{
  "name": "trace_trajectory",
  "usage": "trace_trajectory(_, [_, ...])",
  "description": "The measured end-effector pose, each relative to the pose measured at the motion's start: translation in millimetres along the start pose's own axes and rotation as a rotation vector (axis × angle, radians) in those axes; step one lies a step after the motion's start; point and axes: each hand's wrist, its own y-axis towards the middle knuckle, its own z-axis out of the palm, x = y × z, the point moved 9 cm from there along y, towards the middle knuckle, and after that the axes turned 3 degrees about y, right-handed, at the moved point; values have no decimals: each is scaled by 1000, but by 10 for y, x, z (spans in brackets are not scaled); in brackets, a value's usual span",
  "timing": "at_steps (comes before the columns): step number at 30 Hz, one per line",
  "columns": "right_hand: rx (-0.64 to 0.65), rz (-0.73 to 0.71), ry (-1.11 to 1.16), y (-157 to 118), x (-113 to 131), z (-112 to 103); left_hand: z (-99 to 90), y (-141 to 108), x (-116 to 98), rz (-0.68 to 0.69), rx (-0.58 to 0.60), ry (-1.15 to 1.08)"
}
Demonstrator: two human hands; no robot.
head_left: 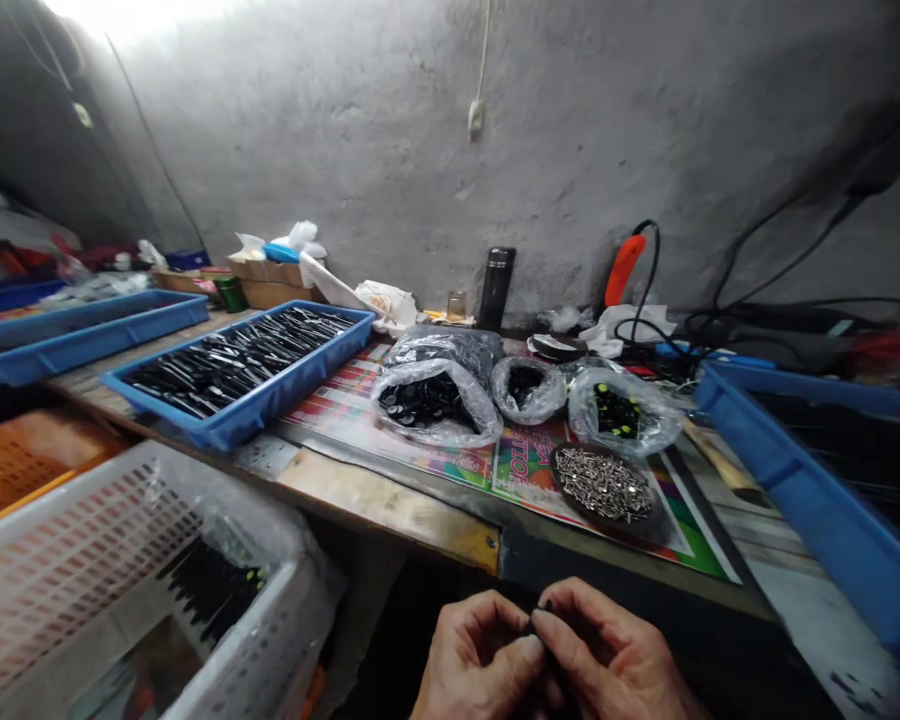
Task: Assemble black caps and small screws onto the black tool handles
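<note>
Room: we sit facing a rough grey plaster wall (345, 130), with a white cord and a small fitting hanging on it and black cables (780, 262) running along the far right.

Surface: our worn wooden workbench (390, 505) runs across the view, with a colourful printed mat (525, 470) on it.

Far on the bench: a black flask (495, 288) stands upright near the wall, and right of it is a tool with a red-orange handle (624, 268).

Left on the bench: a blue tray (300, 340) holds rows of long black parts (236, 362), with a second blue tray (82, 340) just beside it.

On the mat: three clear plastic bags (435, 405) hold small black parts, and a dark round dish (607, 525) near them holds silver screws (604, 485).

Right: a third blue tray (810, 500) sits at the edge of our view.

Near left: a white perforated basket (67, 590) holds black parts (210, 590), with an orange crate (30, 460) beyond it.

Grip: our left hand (480, 655) and right hand (600, 650) meet below the bench's near edge, both clenched.

Held piece: a small black piece (544, 606) sits pinched between them, mostly hidden by our fingers.
</note>
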Motion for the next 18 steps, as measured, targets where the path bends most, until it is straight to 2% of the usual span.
trace_trajectory(2, [53, -49, -96, 74, 138, 21, -59, 0, -101, 36, -26, 17])
trace_trajectory(5, [83, -203, -280, 235, 480, -9, -171, -9, -235, 123, -81, 27])
trace_trajectory(8, [55, -365, -509, 460, 890, -46, -294, -10, -242, 153, -128, 27])
trace_trajectory(11, [34, -484, -783, 752, 1222, 17, -408, -10, -215, 158, -157, 39])
trace_trajectory(14, [14, -462, -1192, 1124, 1326, 137, -512, -26, -252, 187, -181, 70])
trace_trajectory(18, [-56, -395, -1420, 1574, 1346, 250, -638, -48, -290, 189, -212, 71])
